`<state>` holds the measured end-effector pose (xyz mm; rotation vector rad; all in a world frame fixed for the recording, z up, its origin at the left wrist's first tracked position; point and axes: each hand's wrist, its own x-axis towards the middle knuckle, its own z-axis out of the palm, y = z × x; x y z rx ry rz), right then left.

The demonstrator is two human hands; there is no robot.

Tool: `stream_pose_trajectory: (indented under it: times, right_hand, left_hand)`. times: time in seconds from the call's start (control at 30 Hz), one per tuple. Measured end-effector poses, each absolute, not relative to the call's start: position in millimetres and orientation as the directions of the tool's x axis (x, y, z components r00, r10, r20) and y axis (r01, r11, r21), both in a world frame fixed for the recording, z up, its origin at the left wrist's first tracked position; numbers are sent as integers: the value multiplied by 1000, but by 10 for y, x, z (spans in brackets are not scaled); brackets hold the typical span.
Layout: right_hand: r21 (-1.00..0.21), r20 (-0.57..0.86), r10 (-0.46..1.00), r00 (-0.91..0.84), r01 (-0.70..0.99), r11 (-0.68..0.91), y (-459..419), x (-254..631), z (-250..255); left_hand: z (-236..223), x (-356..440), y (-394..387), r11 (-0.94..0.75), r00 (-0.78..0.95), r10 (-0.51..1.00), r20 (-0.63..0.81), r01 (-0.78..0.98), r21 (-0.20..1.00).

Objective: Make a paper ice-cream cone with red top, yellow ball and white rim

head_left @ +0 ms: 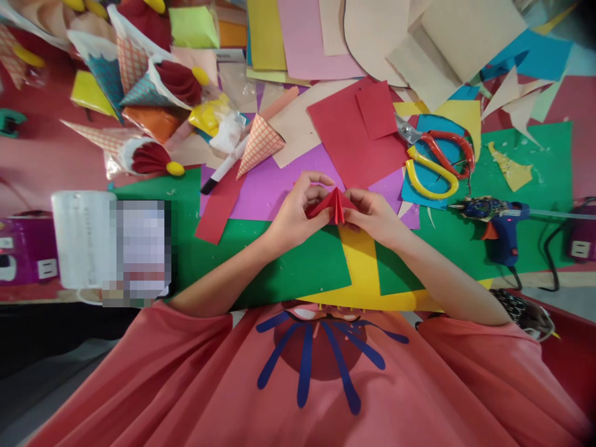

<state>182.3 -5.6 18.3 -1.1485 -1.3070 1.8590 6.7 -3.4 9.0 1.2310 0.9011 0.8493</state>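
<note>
A small piece of folded red paper (pixel 337 203) with a pointed top and pleats is held up between both hands at the middle of the table. My left hand (pixel 302 208) is closed on its left side, thumb at the front. On the right side, my right hand (pixel 373 214) pinches it the same way. Behind it lie flat red paper sheets (pixel 344 139). A checkered paper cone (pixel 261 144) rests to the left, beside a marker (pixel 226 166) and a red paper strip (pixel 216 214).
Scissors (pixel 433 161) with red and yellow handles lie at right, above a blue glue gun (pixel 505 230) with its cable. Several finished-looking paper cones (pixel 153 87) fill the back left. A phone (pixel 144 248) lies at left. Green sheets (pixel 288 267) cover the front.
</note>
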Motion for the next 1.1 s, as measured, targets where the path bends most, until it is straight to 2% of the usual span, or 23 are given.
stream_pose_trajectory:
  times: [0.3,0.5,0.67,0.8,0.87,1.0,1.1]
  right_hand:
    - [-968,-220,854,-472,217,-129,-76,1867,184]
    - [-931,-58,861,-506,338,136,-93,1854,226]
    - [-912,111,897,-427,315,262,-104,1877,225]
    - [-862,223,876,-427,333,382,-103,1901,214]
    - [-838,263,866,-425,344,423,-100,1912,206]
    - [-808,335,856,-394,347,476,-98,1930,212]
    - [-817,323,866,-382,349,459,-106,1934,242]
  left_hand:
    - [85,41,-61,-61,376,926,38,50,997]
    - [53,25,-52,-241,352,911,217,27,970]
    - [19,5,-73,-401,382,861,337,100,911]
    - [74,-14,-55,-550,383,809,445,228,804]
    - [118,-23,-31,-574,392,802,451,296,764]
    - [156,-33,4,-534,435,817,377,329,779]
    - [136,-33,7,-533,416,823,387,331,779]
